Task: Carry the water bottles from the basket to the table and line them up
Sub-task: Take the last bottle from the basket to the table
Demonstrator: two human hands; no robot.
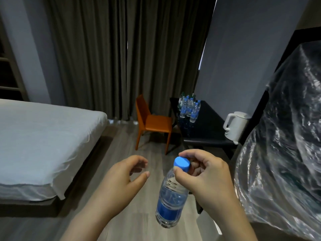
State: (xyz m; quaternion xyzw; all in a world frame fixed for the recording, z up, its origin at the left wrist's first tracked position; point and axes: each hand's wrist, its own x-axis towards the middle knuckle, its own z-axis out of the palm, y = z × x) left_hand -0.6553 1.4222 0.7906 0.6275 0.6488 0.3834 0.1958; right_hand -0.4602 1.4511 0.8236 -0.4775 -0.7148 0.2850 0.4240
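Right fingers (186, 154): I pinch the bottle (171, 202) by its cap, so it hangs for carrying.
Left fingers (137, 160): loosely curled, empty.
Bottle: over the floor, well apart from the table (208, 133).
Other bottles (189, 108): at its far edge.

A dark table (208, 129) bears clustered water bottles (188, 106) and a white kettle (235, 126).

The small clear blue-capped bottles (189, 108) on the black table (208, 131) overlap, too small to count. Crinkled clear plastic sheeting (286, 145), cut by the right edge, hides something dark, possibly furniture.
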